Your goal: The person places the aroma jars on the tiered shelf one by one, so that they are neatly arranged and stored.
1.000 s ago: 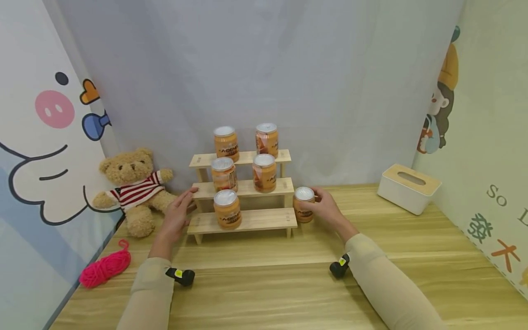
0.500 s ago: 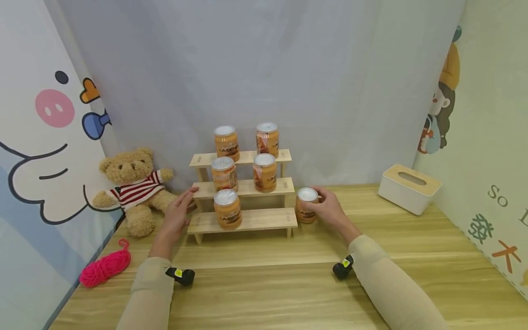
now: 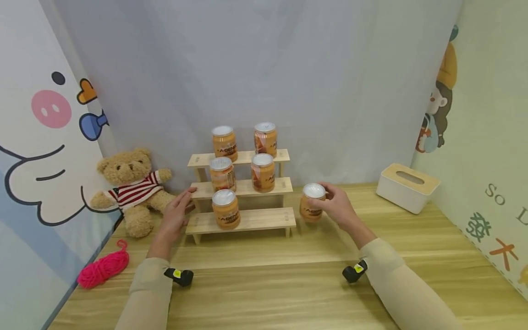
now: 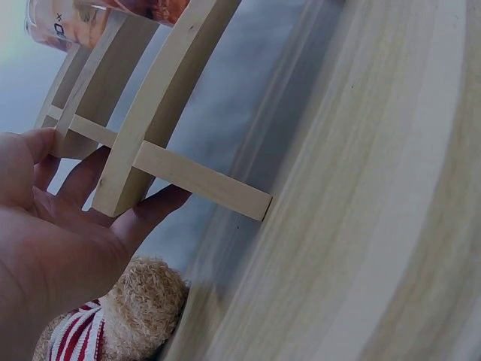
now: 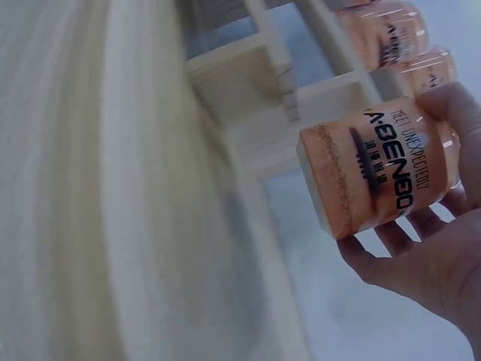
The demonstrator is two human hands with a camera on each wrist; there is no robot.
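Observation:
A three-tier wooden stand (image 3: 264, 218) holds several orange-labelled jars with silvery lids: two on the top tier, two on the middle, and one jar (image 3: 226, 213) on the bottom tier's left half. To the right of the stand, my right hand (image 3: 339, 207) grips another such jar (image 3: 312, 207), thumb and fingers round its sides. Its dark "A-BENBO" lettering shows in the right wrist view, where the jar (image 5: 376, 169) tilts with its base uncovered. My left hand (image 3: 175, 217) touches the stand's left end; in the left wrist view its spread fingers (image 4: 154, 213) reach past the tier ends.
Left of the stand sits a teddy bear (image 3: 132, 183) in a striped shirt, close to my left hand. A pink yarn skein (image 3: 103, 269) lies at the table's left edge. A white tissue box (image 3: 402, 192) with a wooden lid stands at the back right.
My right hand has moved the jar rightward, away from the stand's right end, and it now tilts slightly. The left hand stays at the stand. The whole head view has shifted slightly.

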